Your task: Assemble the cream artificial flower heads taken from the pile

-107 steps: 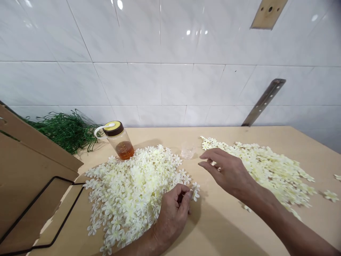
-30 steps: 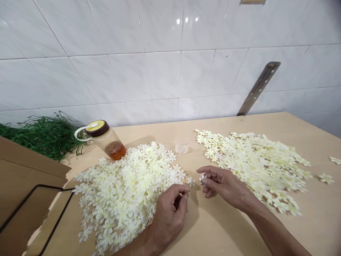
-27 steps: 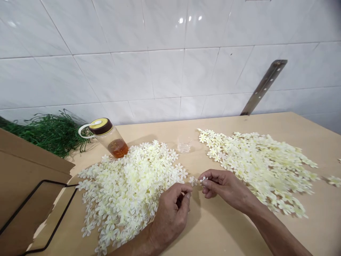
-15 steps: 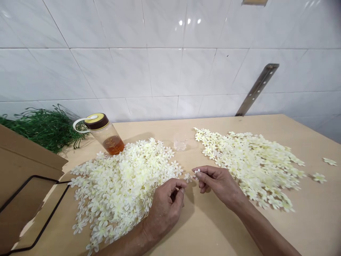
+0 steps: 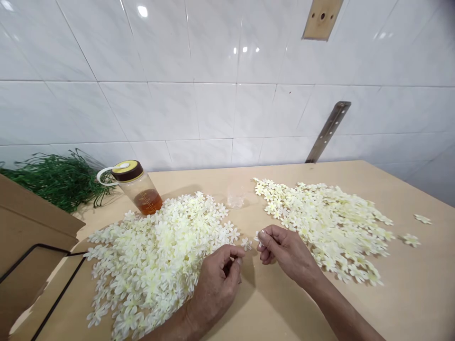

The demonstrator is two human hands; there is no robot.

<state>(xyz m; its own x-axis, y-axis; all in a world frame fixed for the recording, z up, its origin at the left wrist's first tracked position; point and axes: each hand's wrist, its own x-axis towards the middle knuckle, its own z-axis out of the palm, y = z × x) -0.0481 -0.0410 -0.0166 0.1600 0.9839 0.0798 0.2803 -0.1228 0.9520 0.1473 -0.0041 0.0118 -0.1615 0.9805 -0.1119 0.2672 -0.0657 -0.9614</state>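
My right hand (image 5: 284, 253) is closed in a pinch on a small white artificial flower (image 5: 258, 238), whose petals show partly past the thumb and fingertips. Close by on its left is my left hand (image 5: 217, 282), thumb and index finger pressed together; what they hold, if anything, I cannot make out. A single loose flower (image 5: 246, 243) shows just beyond the left fingertips. Against the left hand lies a heaped pile of cream-white flowers (image 5: 159, 255). A flatter, yellower flower pile (image 5: 330, 222) spreads behind and to the right of my right hand.
A small clear plastic cup (image 5: 235, 200) stands between the piles. Behind the left pile is a drink bottle (image 5: 142, 192) with amber liquid. Green artificial stems (image 5: 60, 177), a cardboard box (image 5: 31, 241) and a black wire frame (image 5: 59, 298) lie left. A tiled wall (image 5: 213, 109) backs the table.
My right hand, earlier raised with fingers apart near the right pile, has come down beside the left hand and now pinches a flower. The left hand keeps its pinch. The view has shifted slightly.
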